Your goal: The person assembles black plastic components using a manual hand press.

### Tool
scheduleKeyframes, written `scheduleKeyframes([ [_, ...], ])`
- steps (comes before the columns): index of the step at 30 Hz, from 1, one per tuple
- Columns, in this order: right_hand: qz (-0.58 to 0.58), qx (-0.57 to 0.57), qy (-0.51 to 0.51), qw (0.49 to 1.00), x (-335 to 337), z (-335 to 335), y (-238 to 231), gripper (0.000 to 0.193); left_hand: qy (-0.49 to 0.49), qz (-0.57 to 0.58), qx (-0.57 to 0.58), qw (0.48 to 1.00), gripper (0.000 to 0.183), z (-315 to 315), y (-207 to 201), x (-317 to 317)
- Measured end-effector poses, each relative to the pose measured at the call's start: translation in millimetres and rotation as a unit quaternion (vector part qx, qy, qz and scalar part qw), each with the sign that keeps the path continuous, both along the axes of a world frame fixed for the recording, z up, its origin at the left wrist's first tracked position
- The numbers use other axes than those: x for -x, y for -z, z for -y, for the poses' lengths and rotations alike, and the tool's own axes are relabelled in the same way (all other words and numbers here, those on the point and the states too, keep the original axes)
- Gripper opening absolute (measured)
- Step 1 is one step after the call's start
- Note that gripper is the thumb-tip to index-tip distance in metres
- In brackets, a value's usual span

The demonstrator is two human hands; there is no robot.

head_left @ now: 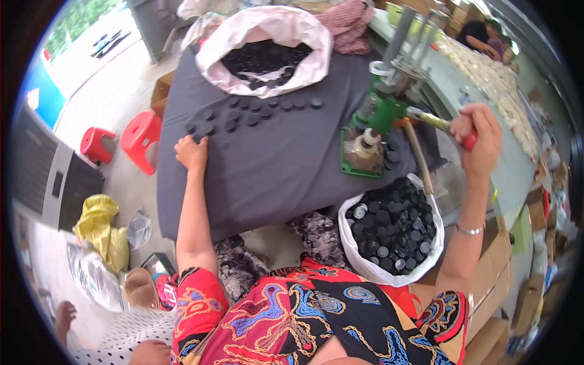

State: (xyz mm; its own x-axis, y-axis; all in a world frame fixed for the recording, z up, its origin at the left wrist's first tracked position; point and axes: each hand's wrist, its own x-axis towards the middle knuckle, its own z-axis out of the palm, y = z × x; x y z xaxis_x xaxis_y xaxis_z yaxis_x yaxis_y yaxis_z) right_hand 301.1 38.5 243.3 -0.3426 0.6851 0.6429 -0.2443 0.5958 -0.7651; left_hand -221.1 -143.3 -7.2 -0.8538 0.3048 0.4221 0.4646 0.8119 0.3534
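My right hand [477,137] is wrapped round the red-ended lever handle [437,121] of a green hand press [383,112]. The press stands at the table's right side, with a small white round piece [370,137] under its ram. On the left part of the dark cloth, my left hand [192,152] has its fingers curled down at a black cap [196,139], partly hidden by them. Several loose black caps [266,113] lie scattered just beyond that hand. A white bag [267,24] at the far side holds many more black caps.
A white sack [391,278] full of black caps sits by my right leg. A hammer [420,157] with a wooden handle leans beside the press. Red stools [141,141] stand at left. A person in dotted clothing [131,331] is close on my left; another person [480,38] works far right.
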Motion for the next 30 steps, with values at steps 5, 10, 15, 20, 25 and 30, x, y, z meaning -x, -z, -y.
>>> scheduleKeyframes([
  [5,-0.001,0.012,-0.020,1.000,0.1,-14.5,-9.1,0.026,0.337,-0.026,-0.168,0.926,0.039,-56.2,-37.5,-128.8],
  [10,-0.001,0.012,-0.036,0.999,-2.0,-17.4,-13.5,0.027,0.544,0.040,-0.184,0.818,0.037,-120.9,-45.1,-267.4],
  [15,-0.002,0.010,-0.033,0.999,3.6,-16.2,-12.1,0.027,0.535,0.071,-0.166,0.825,0.038,-155.7,-32.6,-308.9],
  [20,-0.009,0.004,-0.039,0.999,0.6,-15.9,-12.2,0.027,0.519,0.058,-0.191,0.831,0.038,-172.1,-32.3,-319.3],
  [25,-0.009,0.000,-0.027,1.000,-0.7,-13.0,-9.7,0.027,0.526,0.076,-0.183,0.827,0.040,-183.9,-30.6,-322.5],
  [30,-0.019,0.000,-0.022,1.000,-0.1,0.0,5.3,0.028,0.531,0.095,-0.171,0.824,0.042,-182.4,-32.7,-317.3],
])
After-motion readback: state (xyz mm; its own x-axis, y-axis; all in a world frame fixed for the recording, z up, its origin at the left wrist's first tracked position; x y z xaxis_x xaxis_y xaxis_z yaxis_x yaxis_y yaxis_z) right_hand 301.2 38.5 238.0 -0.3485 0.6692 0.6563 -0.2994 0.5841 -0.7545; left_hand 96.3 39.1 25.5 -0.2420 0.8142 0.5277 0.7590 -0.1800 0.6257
